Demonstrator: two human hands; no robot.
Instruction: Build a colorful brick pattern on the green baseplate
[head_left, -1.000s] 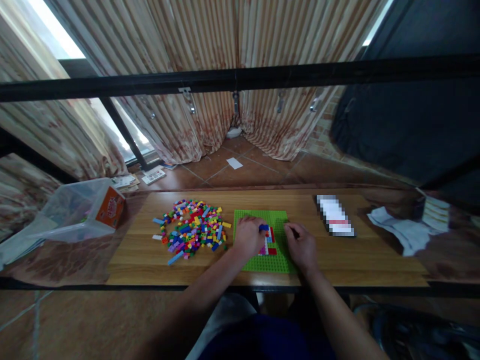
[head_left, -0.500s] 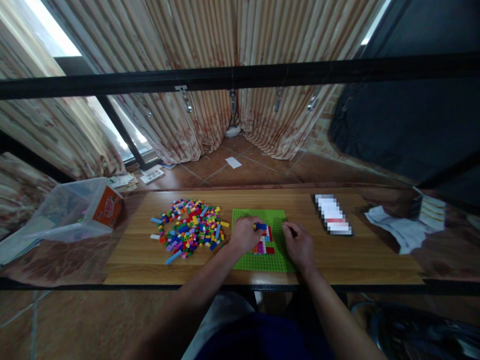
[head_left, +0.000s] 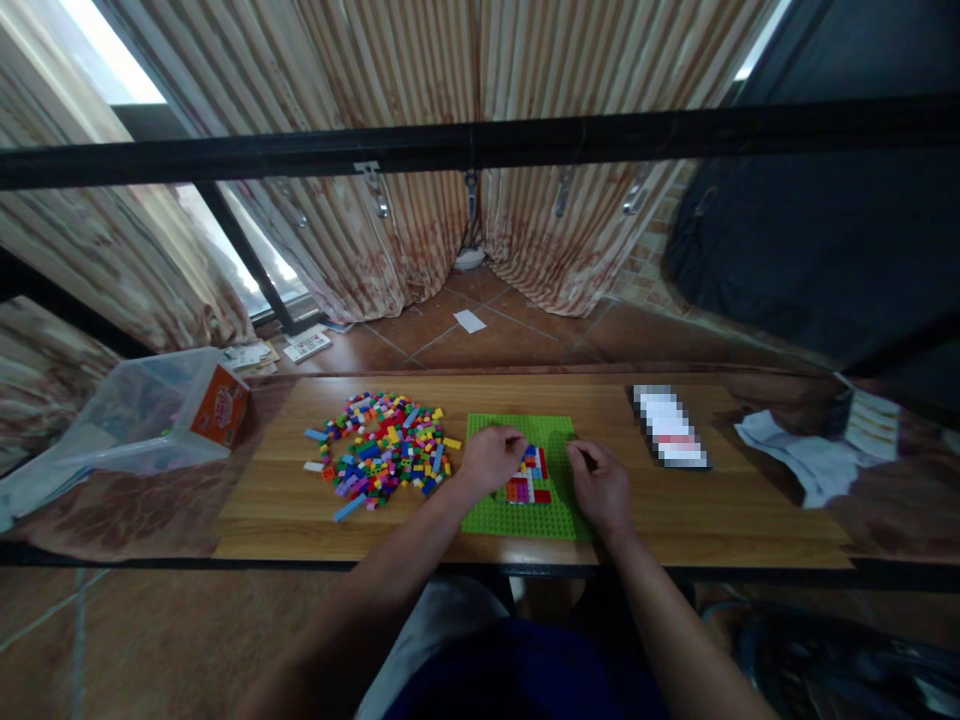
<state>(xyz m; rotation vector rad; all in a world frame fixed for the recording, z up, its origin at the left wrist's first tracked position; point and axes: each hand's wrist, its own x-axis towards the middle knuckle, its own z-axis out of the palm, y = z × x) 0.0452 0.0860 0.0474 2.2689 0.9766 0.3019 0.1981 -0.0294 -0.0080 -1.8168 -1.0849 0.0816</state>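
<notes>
A green baseplate (head_left: 491, 520) lies on the table in front of me. On it sits a flat build of small toy bricks (head_left: 529, 485) in red, white, orange, pink, yellow and blue. My left hand (head_left: 491, 460) is over the plate's left side, fingers curled together at the build's upper left edge; what they hold, if anything, is hidden. Beside the plate's right edge rests my right hand (head_left: 601, 485), thumb and fingers closed together. I cannot make out anything between them. Blue bricks (head_left: 529, 452) show at the top of the build, just right of my left fingertips.
Left of the plate spreads a pile of loose, mixed bricks (head_left: 390, 450). A phone (head_left: 670, 428) with a blurred screen lies on the wooden table (head_left: 300, 530) at right. Beyond are crumpled paper (head_left: 799, 458) and, far left, a clear plastic box (head_left: 150, 410). A dark bar (head_left: 420, 148) crosses ahead.
My left fingers have lifted off the blue bricks, which now show in the build. My right hand has stayed nearly still. The whole view has shifted slightly.
</notes>
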